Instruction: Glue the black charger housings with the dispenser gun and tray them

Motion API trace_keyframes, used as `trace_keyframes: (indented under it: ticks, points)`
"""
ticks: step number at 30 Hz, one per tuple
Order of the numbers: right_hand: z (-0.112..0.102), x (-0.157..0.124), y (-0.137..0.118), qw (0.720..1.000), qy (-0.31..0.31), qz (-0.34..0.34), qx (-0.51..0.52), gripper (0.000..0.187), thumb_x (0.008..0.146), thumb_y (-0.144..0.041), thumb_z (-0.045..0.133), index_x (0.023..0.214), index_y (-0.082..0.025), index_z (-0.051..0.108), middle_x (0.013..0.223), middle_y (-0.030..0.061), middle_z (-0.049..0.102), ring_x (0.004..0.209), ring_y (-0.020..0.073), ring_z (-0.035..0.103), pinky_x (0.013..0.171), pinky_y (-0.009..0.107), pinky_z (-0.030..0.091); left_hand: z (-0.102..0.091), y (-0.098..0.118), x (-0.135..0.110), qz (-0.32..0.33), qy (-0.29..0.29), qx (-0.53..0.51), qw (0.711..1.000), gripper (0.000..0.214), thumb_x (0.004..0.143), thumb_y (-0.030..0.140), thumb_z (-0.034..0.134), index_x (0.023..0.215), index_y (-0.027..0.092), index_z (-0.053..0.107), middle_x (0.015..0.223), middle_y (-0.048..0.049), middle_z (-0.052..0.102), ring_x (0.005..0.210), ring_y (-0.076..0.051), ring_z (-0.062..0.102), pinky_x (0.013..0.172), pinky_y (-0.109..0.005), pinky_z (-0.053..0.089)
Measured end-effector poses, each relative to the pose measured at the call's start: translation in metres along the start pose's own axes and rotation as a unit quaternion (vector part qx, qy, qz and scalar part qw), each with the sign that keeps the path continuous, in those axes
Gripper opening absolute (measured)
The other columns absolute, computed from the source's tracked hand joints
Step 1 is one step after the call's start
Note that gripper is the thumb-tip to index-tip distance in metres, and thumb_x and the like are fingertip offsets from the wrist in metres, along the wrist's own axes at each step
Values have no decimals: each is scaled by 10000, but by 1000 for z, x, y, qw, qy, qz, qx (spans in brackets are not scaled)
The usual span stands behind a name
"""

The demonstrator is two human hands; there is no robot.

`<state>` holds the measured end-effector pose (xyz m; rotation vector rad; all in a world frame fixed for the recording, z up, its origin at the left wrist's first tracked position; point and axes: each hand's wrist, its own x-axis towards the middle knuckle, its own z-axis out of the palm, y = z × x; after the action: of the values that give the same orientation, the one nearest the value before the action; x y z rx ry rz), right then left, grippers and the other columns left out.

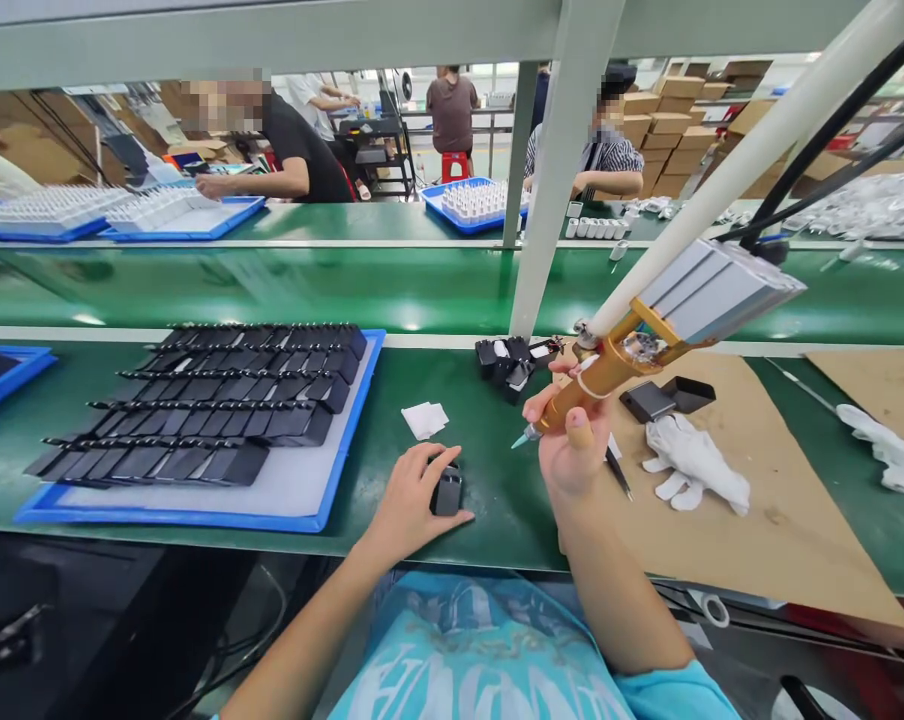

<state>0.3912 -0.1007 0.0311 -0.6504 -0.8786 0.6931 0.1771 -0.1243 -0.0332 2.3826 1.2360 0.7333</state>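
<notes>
My left hand [414, 495] is closed around a small black plastic casing [447, 492] that rests on the green table. In my right hand [576, 450] is a gold-coloured dispensing gun [609, 370], its fingers wrapped round the body. The gun's light-blue nozzle [525, 437] points down and to the left, above and to the right of the casing, apart from it. A white paper piece [425, 420] lies just beyond my left hand. Past the nozzle sits a small pile of black parts [513, 362].
On the left, a blue tray [324, 500] carries rows of black casings. To the right, brown cardboard [789, 540] bears a white glove [692, 460], a black open box [647, 402] and a dark pen-like tool [618, 468]. A white post [546, 180] rises ahead; people work beyond the conveyor.
</notes>
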Motion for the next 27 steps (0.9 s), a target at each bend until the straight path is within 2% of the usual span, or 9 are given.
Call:
trace_keyframes:
  ticks: [4,8,12,14,16,18,21,23,27]
  points:
    - [0,1,0,1000,-7,-7,5,289,808,-437,624,1031,-298,503,1129,17,576,543,84,557,554,318,465,1,1,-1,-52,26,-105,993,549,822,395,677,1319,243,497,1136,-102,658,1062,-261,628,948,-432,499]
    - [-1,1,0,1000,-9,-10,14,287,814,-431,625,1042,-298,512,1124,16,575,547,84,564,551,313,453,-10,-15,6,-111,5,-273,956,513,859,360,628,1332,250,464,1196,-97,665,1054,-211,663,972,-388,501]
    - [-1,0,2,1000,1,2,-6,339,794,-488,632,1039,-296,497,1112,25,594,540,88,545,554,319,457,-11,-28,18,-202,10,-361,910,486,789,425,693,1207,210,571,1167,-112,691,792,-181,709,753,-333,571]
    - [-1,1,2,1000,5,3,-11,344,785,-494,637,1024,-294,491,1105,26,601,531,88,540,546,318,459,-9,-30,20,-243,14,-333,911,386,784,467,689,1042,182,668,1063,-105,734,730,-187,704,711,-333,572]
    - [-1,1,3,1000,5,3,0,323,796,-479,628,1022,-296,488,1100,25,602,522,86,541,527,311,459,-10,-30,15,-245,4,-284,927,352,847,500,605,931,179,723,981,-95,759,797,-220,714,768,-362,569]
    - [2,0,1,1000,2,7,16,299,815,-462,611,1032,-305,480,1096,18,601,513,82,541,506,302,462,-14,-29,6,-200,-26,-239,950,358,875,497,567,981,203,742,1023,-86,758,933,-247,708,867,-390,549]
    - [11,-4,-5,999,-7,30,34,293,830,-464,596,1049,-314,472,1098,10,601,510,75,531,497,293,478,-17,-25,-5,-118,-71,-173,975,452,753,452,738,1151,245,684,1163,-75,711,1073,-257,663,950,-393,517]
    - [20,-10,-11,997,-31,61,47,319,832,-491,592,1070,-305,491,1103,20,600,521,74,533,505,296,495,-15,-19,-8,-106,-66,-134,983,485,706,409,791,1144,246,660,1134,-67,708,1046,-248,664,922,-381,525]
    - [41,-23,-20,987,-93,114,66,459,818,-576,597,1161,-280,526,1091,48,619,593,114,607,637,370,566,-3,-4,-5,-138,-24,-102,985,320,808,406,693,1066,235,613,956,-25,732,844,-209,694,747,-316,536]
